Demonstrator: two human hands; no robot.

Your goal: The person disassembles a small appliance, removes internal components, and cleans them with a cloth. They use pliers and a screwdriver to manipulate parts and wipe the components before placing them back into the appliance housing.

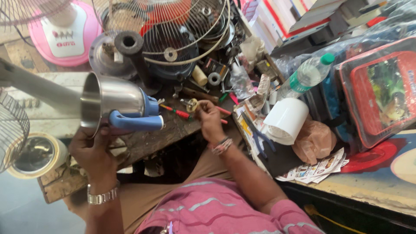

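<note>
My left hand [93,151] holds a steel mixer jar [113,102] with a blue base and blue handle, gripped at its rim and tilted on its side above the bench. My right hand [208,119] reaches forward over the bench and pinches a small round metal part [192,104] between the fingertips. A red-and-green screwdriver [177,112] lies on the wood just left of that hand. A watch is on my left wrist and bracelets on my right.
The wooden bench [143,145] is crowded with wire fan guards [173,26], a pink fan base [65,37], small tools and rollers. To the right stand a white plastic cylinder [284,119], a water bottle [307,73], a red bag [381,86] and stacked books. A steel lid [34,154] sits at left.
</note>
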